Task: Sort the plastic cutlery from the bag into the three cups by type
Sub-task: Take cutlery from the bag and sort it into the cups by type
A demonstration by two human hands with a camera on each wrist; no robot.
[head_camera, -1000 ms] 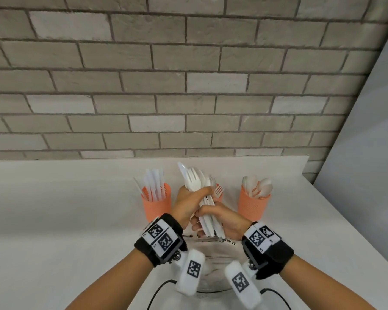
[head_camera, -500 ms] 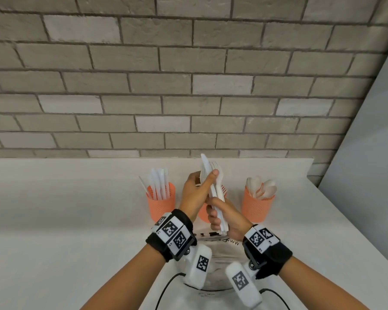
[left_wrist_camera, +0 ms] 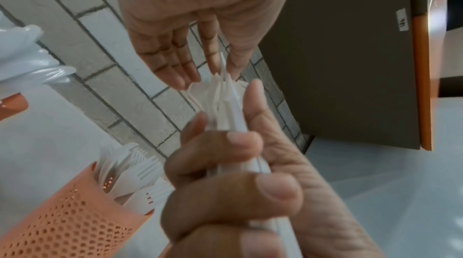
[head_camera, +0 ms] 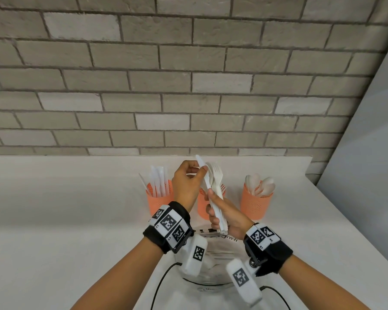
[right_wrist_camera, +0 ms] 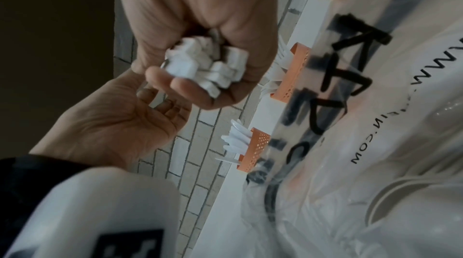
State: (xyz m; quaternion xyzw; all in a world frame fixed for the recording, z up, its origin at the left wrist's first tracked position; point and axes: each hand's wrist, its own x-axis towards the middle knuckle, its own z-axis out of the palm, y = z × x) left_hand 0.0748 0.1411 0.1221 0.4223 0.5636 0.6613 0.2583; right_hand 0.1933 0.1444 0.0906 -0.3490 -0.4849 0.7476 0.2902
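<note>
Both hands [head_camera: 227, 217] raised, fingers [left_wrist_camera: 246, 140] curled

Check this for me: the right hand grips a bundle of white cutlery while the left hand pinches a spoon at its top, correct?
Not quite. The left hand pinches a knife, not a spoon; the head view shows its pointed blade. The right hand does grip the bundle of white cutlery.

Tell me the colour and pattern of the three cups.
The cups are orange, perforated with rows of small round holes. The left wrist view shows this best.
</note>
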